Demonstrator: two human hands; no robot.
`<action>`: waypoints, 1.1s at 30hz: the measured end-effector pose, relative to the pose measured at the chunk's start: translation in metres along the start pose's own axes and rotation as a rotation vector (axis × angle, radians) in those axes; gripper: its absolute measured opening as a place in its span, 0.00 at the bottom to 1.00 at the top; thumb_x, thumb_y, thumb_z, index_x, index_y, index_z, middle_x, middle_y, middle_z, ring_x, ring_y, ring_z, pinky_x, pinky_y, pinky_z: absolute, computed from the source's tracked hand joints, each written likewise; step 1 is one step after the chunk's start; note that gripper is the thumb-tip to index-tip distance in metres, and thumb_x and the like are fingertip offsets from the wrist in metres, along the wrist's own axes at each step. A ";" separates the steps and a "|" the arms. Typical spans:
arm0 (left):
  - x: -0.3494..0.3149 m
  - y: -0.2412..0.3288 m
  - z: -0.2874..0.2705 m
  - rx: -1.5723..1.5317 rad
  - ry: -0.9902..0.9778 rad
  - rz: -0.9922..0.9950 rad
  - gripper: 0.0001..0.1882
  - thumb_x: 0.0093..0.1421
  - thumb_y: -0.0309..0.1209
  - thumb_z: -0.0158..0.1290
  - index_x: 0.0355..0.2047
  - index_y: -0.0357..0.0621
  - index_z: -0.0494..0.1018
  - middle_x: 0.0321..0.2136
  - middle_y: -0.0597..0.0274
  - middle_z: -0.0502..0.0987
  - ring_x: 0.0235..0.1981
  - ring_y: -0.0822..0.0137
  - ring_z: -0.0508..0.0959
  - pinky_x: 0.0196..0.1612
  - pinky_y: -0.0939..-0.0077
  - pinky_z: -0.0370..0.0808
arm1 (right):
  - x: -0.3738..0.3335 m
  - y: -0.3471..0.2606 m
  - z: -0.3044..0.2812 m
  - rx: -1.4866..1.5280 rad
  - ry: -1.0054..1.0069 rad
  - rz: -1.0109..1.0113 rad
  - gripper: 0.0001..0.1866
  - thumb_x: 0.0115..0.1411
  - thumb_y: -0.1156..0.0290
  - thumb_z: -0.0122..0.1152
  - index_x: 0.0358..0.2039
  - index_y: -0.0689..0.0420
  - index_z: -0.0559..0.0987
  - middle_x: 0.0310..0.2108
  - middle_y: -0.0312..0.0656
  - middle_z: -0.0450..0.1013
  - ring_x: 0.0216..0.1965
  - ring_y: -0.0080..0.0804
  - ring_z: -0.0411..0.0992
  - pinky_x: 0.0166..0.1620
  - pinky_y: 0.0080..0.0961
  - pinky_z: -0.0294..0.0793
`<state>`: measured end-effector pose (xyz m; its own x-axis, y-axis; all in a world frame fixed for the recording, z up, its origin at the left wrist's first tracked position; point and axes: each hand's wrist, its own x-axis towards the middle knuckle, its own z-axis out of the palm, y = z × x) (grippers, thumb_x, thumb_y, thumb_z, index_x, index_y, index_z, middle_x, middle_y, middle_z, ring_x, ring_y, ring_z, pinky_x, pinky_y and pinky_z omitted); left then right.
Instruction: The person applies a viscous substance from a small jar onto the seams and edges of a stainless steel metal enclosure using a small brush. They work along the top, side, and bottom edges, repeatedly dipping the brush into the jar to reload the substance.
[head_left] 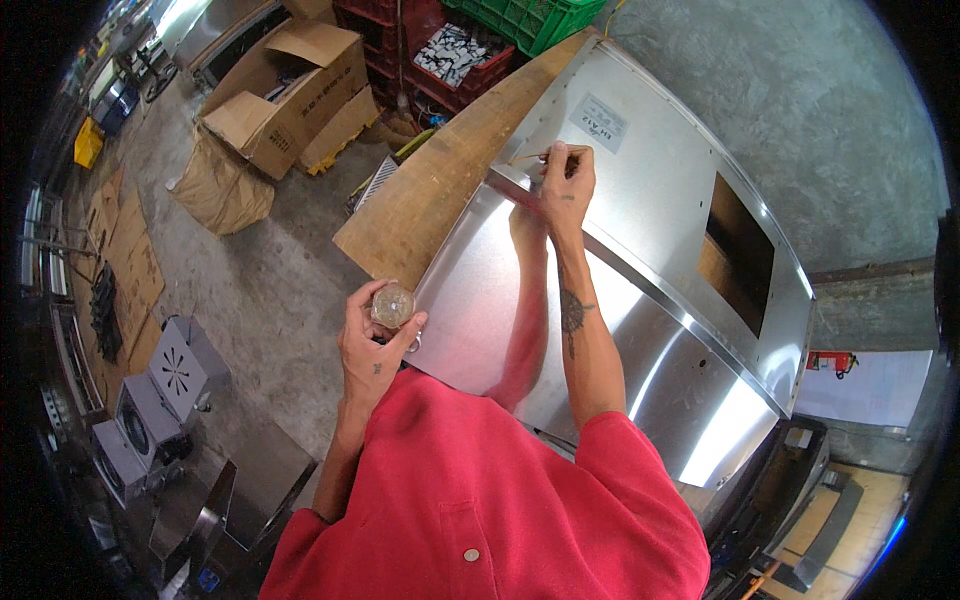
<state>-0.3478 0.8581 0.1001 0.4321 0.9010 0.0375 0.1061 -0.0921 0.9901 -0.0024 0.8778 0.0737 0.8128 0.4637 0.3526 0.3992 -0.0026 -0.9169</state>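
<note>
My left hand (364, 350) is closed around a small round clear jar (393, 304) with a brownish look, held beside the near left edge of a shiny stainless-steel hood (465, 310). A ring shows on that hand. My right hand (568, 185) pinches a thin brownish stick (525, 158) whose tip points left. The tip is over the hood's upper left corner, near the seam between its two panels; whether it touches the metal I cannot tell. A printed label (600, 122) lies just beyond my right hand. The hood's front panel mirrors my right arm.
The hood rests by a wooden board (430, 200) and has a rectangular cutout (738, 255). Beyond are a cardboard box (285, 100), a green crate (535, 20) and a red crate (460, 55). Grey metal housings (150, 415) stand at left. A concrete wall (800, 120) borders the right.
</note>
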 end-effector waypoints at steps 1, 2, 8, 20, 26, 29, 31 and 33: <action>0.001 0.003 0.001 -0.003 -0.002 0.001 0.32 0.62 0.25 0.70 0.63 0.36 0.67 0.46 0.52 0.82 0.33 0.72 0.85 0.33 0.77 0.84 | 0.000 -0.002 -0.002 0.049 0.029 0.019 0.15 0.77 0.63 0.57 0.38 0.62 0.74 0.30 0.44 0.79 0.31 0.27 0.73 0.38 0.29 0.74; 0.001 0.000 0.000 0.001 0.007 0.006 0.32 0.61 0.25 0.70 0.63 0.37 0.68 0.46 0.52 0.82 0.32 0.72 0.85 0.32 0.77 0.84 | -0.005 -0.011 0.001 0.093 0.028 0.049 0.14 0.77 0.63 0.57 0.38 0.62 0.74 0.30 0.43 0.78 0.30 0.25 0.73 0.37 0.28 0.74; 0.007 -0.007 0.001 0.081 0.013 0.013 0.33 0.58 0.29 0.74 0.61 0.43 0.72 0.48 0.54 0.83 0.38 0.69 0.85 0.37 0.73 0.83 | -0.082 -0.102 -0.010 0.281 -0.195 0.053 0.11 0.78 0.67 0.56 0.39 0.60 0.72 0.36 0.41 0.79 0.33 0.20 0.72 0.39 0.22 0.74; 0.020 0.019 0.013 0.221 -0.103 0.142 0.34 0.56 0.28 0.73 0.61 0.44 0.71 0.53 0.46 0.81 0.52 0.45 0.84 0.51 0.58 0.82 | -0.141 -0.140 -0.023 -0.112 -0.584 -0.351 0.04 0.69 0.81 0.65 0.43 0.63 0.81 0.40 0.42 0.81 0.29 0.19 0.73 0.30 0.19 0.72; 0.024 0.015 0.019 0.212 -0.107 0.156 0.34 0.56 0.28 0.73 0.61 0.44 0.72 0.53 0.48 0.81 0.52 0.48 0.84 0.51 0.59 0.82 | -0.138 -0.132 -0.025 -0.131 -0.599 -0.338 0.03 0.70 0.81 0.63 0.43 0.63 0.80 0.40 0.43 0.81 0.29 0.19 0.73 0.30 0.19 0.73; 0.027 0.003 0.026 0.206 -0.098 0.170 0.34 0.57 0.25 0.73 0.63 0.41 0.70 0.53 0.53 0.82 0.49 0.61 0.84 0.47 0.69 0.82 | -0.137 -0.124 -0.029 -0.023 -0.478 -0.175 0.05 0.72 0.74 0.62 0.43 0.62 0.79 0.42 0.49 0.81 0.38 0.39 0.79 0.42 0.31 0.79; 0.029 -0.005 0.029 0.189 -0.110 0.139 0.35 0.59 0.24 0.72 0.64 0.39 0.69 0.54 0.55 0.81 0.49 0.67 0.83 0.46 0.74 0.82 | -0.126 -0.115 -0.034 0.070 -0.356 -0.070 0.08 0.73 0.71 0.61 0.44 0.63 0.76 0.42 0.51 0.81 0.41 0.42 0.82 0.46 0.34 0.81; 0.028 -0.010 0.030 0.177 -0.128 0.057 0.35 0.60 0.25 0.72 0.64 0.38 0.68 0.56 0.54 0.80 0.51 0.67 0.83 0.48 0.73 0.83 | -0.099 -0.111 -0.038 0.125 -0.254 -0.034 0.09 0.75 0.69 0.59 0.43 0.63 0.75 0.42 0.47 0.81 0.40 0.31 0.79 0.46 0.29 0.79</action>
<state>-0.3097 0.8714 0.0868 0.5507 0.8322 0.0637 0.2292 -0.2242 0.9472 -0.1111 0.7982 0.1476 0.6615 0.6685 0.3399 0.3560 0.1190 -0.9269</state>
